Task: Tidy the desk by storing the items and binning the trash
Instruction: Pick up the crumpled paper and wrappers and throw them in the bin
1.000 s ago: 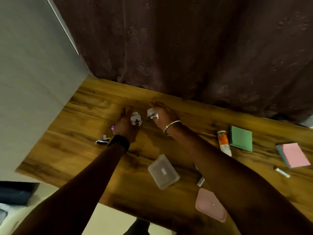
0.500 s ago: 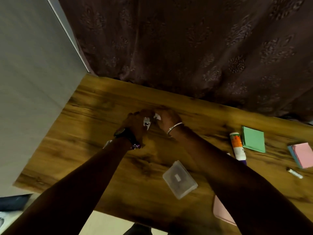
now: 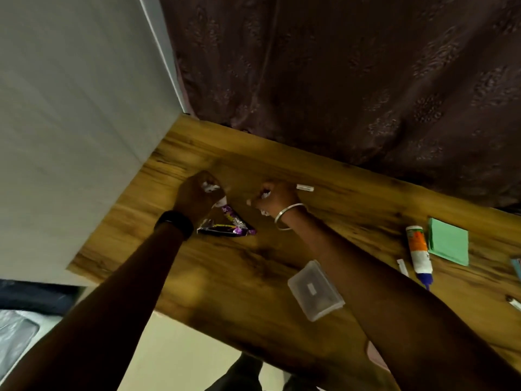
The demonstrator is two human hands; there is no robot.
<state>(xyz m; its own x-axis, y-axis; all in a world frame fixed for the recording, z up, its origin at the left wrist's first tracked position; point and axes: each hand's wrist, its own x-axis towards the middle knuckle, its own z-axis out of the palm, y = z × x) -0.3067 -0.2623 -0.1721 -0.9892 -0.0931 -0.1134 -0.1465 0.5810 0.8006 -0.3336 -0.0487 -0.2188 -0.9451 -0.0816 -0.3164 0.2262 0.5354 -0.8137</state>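
Purple wrapper (image 3: 227, 225) dangles from left hand (image 3: 197, 194), over desk (image 3: 253, 266).

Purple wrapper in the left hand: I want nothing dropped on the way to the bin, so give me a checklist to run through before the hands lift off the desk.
1. Left hand grips the purple wrapper: ok, pinched at its top corner while the rest hangs down to the desk.
2. Left hand also holds crumpled paper: ok, white scrap shows in the fist.
3. Right hand closed on its scraps: ok, white bits show at both ends of the fist.
4. Trash all gathered: not ok, a small white piece lies beyond the right hand.
5. Bin in sight: cannot tell, none in view.
6. Clear plastic box out of the way: ok, beside the right forearm.
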